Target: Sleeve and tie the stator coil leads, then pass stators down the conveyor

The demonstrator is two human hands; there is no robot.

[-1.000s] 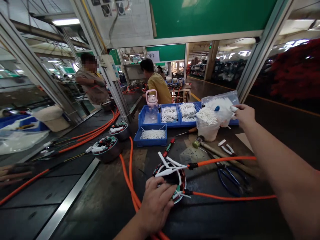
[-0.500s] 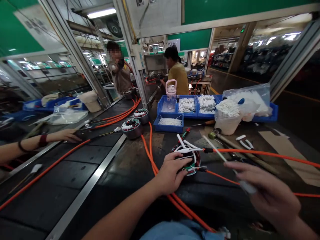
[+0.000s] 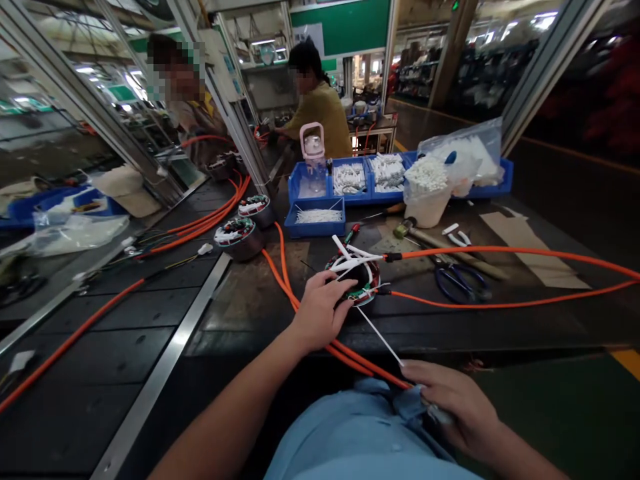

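A round motor part [image 3: 373,272] with white sleeves, wires and a green edge lies on the dark bench. My left hand [image 3: 323,307] rests on its near left side, fingers bent over the white sleeves and wires; what they pinch is too small to tell. Below and to the right, my right hand [image 3: 453,403] is closed round a tool with a thin white shaft [image 3: 380,337]. The far end of that shaft reaches the near edge of the part. An orange cable [image 3: 480,251] and a thinner one run right from the part.
Two more motor parts [image 3: 240,241] stand at the left by a metal rail [image 3: 165,373]. Blue bins [image 3: 315,227] of white sleeves are behind. Blue-handled pliers [image 3: 460,283] and a hammer [image 3: 465,259] lie right. Two people work beyond.
The view has turned and shifted. My right hand has moved down and left, bringing the shaft to the near side of the part. The co-worker's arm at the left is gone from view.
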